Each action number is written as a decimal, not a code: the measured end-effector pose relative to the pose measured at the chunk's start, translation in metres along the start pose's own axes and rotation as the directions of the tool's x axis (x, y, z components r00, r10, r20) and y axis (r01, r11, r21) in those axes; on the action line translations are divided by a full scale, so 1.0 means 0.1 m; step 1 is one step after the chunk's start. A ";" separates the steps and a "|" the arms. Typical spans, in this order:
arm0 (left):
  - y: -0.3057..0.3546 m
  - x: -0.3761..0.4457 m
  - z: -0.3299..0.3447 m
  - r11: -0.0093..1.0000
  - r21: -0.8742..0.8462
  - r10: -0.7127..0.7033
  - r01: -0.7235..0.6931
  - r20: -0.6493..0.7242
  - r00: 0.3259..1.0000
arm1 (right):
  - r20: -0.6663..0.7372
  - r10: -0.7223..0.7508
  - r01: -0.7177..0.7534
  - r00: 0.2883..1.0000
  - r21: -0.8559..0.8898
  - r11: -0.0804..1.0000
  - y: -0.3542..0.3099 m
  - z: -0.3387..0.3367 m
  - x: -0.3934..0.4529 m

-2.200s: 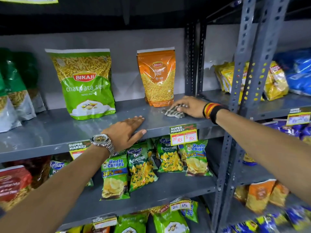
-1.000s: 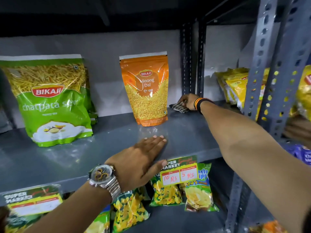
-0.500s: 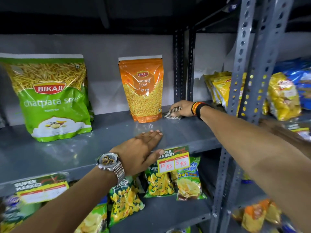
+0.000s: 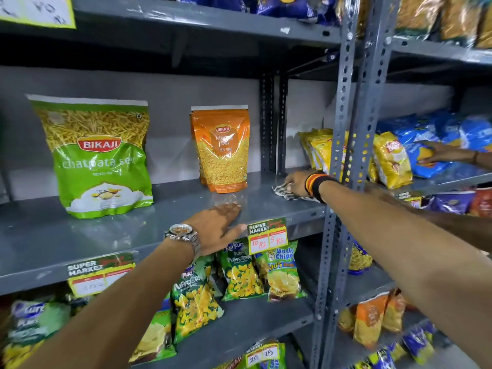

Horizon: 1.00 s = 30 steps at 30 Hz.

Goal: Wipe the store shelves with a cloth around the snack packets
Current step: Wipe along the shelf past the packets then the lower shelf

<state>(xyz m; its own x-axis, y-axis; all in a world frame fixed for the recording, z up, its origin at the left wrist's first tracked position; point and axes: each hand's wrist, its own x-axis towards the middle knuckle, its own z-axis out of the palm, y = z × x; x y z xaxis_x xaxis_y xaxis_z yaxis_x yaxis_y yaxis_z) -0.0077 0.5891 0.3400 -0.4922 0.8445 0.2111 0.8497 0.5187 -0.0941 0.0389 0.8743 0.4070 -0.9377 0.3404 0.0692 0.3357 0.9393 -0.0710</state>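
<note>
Currently the cloth [image 4: 286, 192] is pressed flat under the right hand [image 4: 296, 183] at the right end of the shelf [image 4: 170, 222], beside the orange packet [image 4: 222, 150]. The left hand [image 4: 218, 227] is spread, braced on the front edge. Versus a moment earlier, the cloth is pulled forward from the back corner. Ground around the green packet [image 4: 98, 155] is judged still unwiped.

Right hand [image 4: 296, 183] presses a checked cloth [image 4: 286, 193] onto the grey shelf [image 4: 80, 235], at 3 o'clock of the orange packet [image 4: 222, 150]. Left hand [image 4: 217, 227] lies flat at the shelf's front edge, at 6 o'clock of that packet. Green packet [image 4: 97, 155] stands upright at 9 o'clock.
</note>
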 end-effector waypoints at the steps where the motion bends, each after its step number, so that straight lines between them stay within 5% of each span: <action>1: -0.05 -0.07 -0.02 1.000 0.004 -0.010 0.010 -0.010 1.000 | 0.018 -0.038 0.038 0.999 0.023 0.999 -0.06 -0.03 -0.08; 5: -0.29 -0.37 -0.06 0.999 0.017 -0.033 0.034 -0.019 0.999 | 0.146 -0.223 0.204 0.964 0.131 0.970 -0.17 -0.18 -0.31; 12: -0.39 -0.63 -0.01 0.999 0.028 -0.046 0.047 -0.049 0.998 | -0.059 -0.174 0.181 0.983 0.152 0.972 -0.12 0.09 -0.27; 17: -0.40 -0.62 0.00 0.999 0.031 -0.029 0.031 -0.073 0.997 | 0.072 -0.459 0.420 0.886 0.298 0.857 -0.35 0.04 -0.63; 24: -0.39 -0.61 0.00 0.999 0.020 -0.032 0.033 -0.077 0.997 | -0.106 -0.260 0.277 0.960 0.219 0.936 -0.13 0.11 -0.33; 30: -0.34 -0.64 0.00 0.999 0.029 -0.026 0.029 -0.089 0.996 | -0.002 -0.467 0.448 0.884 0.283 0.848 -0.19 0.14 -0.79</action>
<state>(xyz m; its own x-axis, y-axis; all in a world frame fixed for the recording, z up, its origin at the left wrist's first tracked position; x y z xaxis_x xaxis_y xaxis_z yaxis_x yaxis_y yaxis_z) -0.0053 0.5171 0.3302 -0.4956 0.8155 0.2988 0.8293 0.5466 -0.1162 0.1051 0.8290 0.3892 -0.9858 -0.1375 0.0967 -0.1611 0.9367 -0.3108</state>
